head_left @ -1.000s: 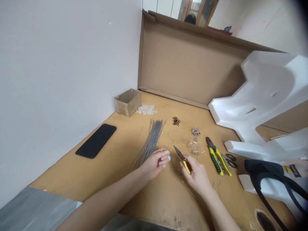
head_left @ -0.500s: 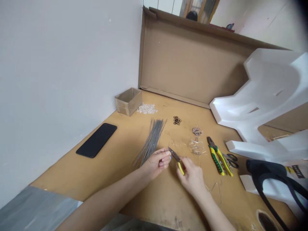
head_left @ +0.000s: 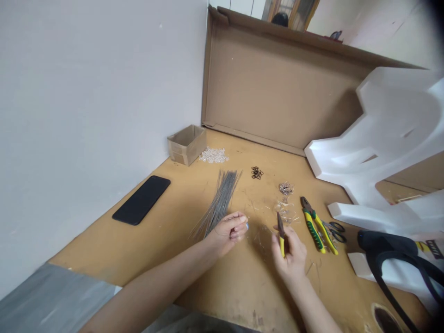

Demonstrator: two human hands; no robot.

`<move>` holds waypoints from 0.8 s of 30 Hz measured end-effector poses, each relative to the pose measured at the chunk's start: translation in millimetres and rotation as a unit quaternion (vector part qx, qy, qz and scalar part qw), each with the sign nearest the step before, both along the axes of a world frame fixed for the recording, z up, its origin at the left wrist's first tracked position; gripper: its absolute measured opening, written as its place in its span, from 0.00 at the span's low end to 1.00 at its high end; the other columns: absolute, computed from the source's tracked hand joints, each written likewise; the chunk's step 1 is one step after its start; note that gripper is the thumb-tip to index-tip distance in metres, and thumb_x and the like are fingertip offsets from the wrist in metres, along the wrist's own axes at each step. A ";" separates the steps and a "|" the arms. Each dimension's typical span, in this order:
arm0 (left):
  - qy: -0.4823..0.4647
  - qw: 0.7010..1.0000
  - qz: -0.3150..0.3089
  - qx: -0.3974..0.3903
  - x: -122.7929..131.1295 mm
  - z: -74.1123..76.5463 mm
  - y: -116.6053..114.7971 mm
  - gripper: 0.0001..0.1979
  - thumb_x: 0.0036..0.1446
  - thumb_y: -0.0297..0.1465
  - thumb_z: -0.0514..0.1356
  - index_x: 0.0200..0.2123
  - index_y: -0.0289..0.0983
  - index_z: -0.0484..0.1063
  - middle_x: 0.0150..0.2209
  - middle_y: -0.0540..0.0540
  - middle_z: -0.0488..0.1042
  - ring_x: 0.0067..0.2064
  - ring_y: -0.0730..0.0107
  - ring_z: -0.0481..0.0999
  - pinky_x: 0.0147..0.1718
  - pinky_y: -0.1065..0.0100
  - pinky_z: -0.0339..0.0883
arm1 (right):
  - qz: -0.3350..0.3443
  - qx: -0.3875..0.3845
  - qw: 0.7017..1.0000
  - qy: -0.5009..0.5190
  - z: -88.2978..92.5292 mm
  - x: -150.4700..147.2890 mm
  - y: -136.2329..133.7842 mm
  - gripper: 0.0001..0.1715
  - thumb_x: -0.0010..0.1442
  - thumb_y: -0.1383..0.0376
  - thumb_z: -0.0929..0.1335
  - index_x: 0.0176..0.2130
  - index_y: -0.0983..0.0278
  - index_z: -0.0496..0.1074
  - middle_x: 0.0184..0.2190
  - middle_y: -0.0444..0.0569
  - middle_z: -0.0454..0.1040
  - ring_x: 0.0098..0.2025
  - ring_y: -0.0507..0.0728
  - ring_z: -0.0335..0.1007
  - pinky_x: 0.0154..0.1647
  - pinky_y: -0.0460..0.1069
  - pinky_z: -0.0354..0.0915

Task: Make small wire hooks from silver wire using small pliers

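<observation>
My left hand (head_left: 229, 231) is closed, with its fingertips pinching a thin wire (head_left: 219, 234) that curves back across the hand. In my right hand (head_left: 290, 252) are small long-nose pliers (head_left: 280, 230) with yellow handles, their dark jaws pointing up and away, apart from the wire. Just beyond my left hand lies a bundle of straight grey wires (head_left: 222, 196). Past the pliers is a scatter of bent wire pieces (head_left: 286, 212), with a small heap of metal pieces (head_left: 286, 188) behind it.
Larger green-and-yellow pliers (head_left: 316, 226) and scissors (head_left: 336, 230) lie to the right. Black rings (head_left: 257, 173), a pile of small clear pieces (head_left: 214, 155) and a cardboard box (head_left: 187, 144) are farther back. A black phone (head_left: 142, 200) is at left; white foam (head_left: 333, 157) stands at right.
My right hand has moved to the right with the pliers, away from my left hand, and the jaws now point more upright. The left hand keeps its pinch in nearly the same place.
</observation>
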State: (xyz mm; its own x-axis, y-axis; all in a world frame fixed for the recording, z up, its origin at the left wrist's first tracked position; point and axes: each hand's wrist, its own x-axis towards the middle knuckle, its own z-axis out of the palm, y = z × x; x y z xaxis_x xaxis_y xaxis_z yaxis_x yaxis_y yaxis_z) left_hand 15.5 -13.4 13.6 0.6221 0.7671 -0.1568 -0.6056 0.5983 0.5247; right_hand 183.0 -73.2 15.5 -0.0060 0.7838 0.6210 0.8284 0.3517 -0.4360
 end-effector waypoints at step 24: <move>0.005 1.000 0.003 0.014 0.9 0.2 0.0 0.13 0.47 0.30 0.62 0.24 0.34 0.58 0.16 0.58 0.52 0.15 0.87 0.48 0.16 0.77 0.36 | 0.047 -0.092 0.992 -0.067 -5.2 -3.6 0.8 0.12 0.53 0.69 0.63 0.40 0.64 0.67 0.26 0.46 0.68 0.25 0.52 0.65 0.25 0.45 0.61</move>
State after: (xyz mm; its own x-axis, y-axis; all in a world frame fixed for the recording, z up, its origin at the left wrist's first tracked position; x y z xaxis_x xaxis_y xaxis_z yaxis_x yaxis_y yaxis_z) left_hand 16.4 -13.5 13.8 0.6157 0.7753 -0.1407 -0.6040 0.5790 0.5476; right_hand 179.4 -72.4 10.3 -0.1580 0.8755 0.4567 0.8501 0.3559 -0.3882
